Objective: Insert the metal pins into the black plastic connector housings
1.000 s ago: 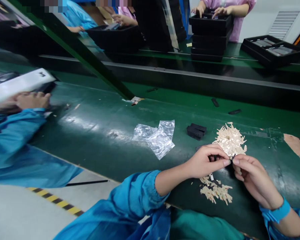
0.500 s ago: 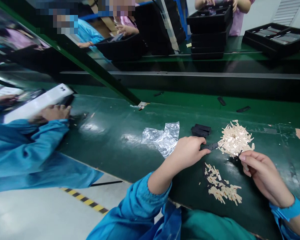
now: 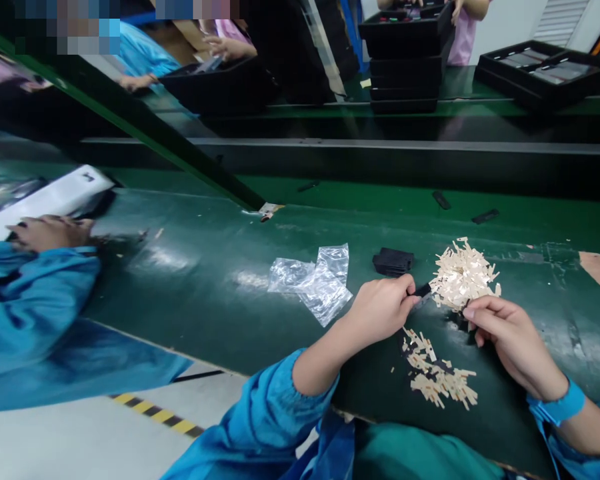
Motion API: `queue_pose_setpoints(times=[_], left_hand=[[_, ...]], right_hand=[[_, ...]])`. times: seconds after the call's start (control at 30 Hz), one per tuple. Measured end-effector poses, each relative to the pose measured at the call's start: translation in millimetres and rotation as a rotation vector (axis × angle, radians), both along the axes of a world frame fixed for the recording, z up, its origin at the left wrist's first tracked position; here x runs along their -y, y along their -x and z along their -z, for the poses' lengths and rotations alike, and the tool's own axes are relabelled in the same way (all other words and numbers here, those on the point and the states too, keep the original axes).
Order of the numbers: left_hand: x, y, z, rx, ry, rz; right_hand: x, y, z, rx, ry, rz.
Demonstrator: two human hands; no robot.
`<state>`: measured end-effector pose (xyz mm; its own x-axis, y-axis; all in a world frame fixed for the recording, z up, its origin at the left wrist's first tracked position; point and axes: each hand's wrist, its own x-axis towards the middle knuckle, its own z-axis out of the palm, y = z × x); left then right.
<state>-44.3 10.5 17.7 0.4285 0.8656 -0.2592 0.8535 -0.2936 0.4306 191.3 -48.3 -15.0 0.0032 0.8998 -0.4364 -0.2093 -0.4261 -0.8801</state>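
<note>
Two heaps of pale strips lay on the green tabletop (image 3: 205, 293) before the person. The larger heap (image 3: 463, 273) was at 11 o'clock from the right hand (image 3: 500, 327). The smaller heap (image 3: 437, 377) was at 6 o'clock from the gap between the hands, close to the near edge. The left hand (image 3: 380, 310) was closed, and its thumb and forefinger gripped a small black part (image 3: 423, 290) at the edge of the larger heap. The right hand was pinched shut just beside the same heap, but what it pinched was too small to tell.

At 12 o'clock from the left hand stood a short stack of black parts (image 3: 393, 261). At 9 o'clock from that stack lay clear plastic bags (image 3: 313, 280), crumpled and, as it seemed, empty. I judged the work to be not far along, because the larger heap was much bigger than the smaller one and black parts remained in the stack.

Far off at 12 o'clock black trays (image 3: 405, 63) were piled, and their contents were hidden. At 1 o'clock more trays (image 3: 535, 73) held flat grey pieces. At 9 o'clock a co-worker's hand (image 3: 50, 232) lay beside a white panel (image 3: 50, 197).
</note>
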Motion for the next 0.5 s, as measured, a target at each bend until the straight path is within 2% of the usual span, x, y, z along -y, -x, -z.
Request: queue_pose_setpoints(times=[0.13, 0.23, 0.3, 0.37, 0.43, 0.5], left_hand=[[1, 1, 0.2, 0.038, -0.006, -0.005], [4, -3, 0.5, 0.258, 0.052, -0.042], [7, -10, 3.7, 0.522, 0.202, -0.106], [12, -17, 9.1, 0.757, 0.422, -0.181], [16, -24, 14.8, 0.901, 0.625, -0.238], [20, -28, 18.7, 0.969, 0.742, -0.26]], right_hand=[[-1, 1, 0.9, 0.029, -0.002, 0.007], [0, 0, 2.7, 0.051, -0.027, -0.003], [1, -1, 3.4, 0.047, -0.035, -0.001], [2, 0, 2.7, 0.039, -0.024, 0.016], [2, 0, 1.0, 0.036, -0.006, 0.043], [2, 2, -0.8, 0.038, 0.011, 0.066]])
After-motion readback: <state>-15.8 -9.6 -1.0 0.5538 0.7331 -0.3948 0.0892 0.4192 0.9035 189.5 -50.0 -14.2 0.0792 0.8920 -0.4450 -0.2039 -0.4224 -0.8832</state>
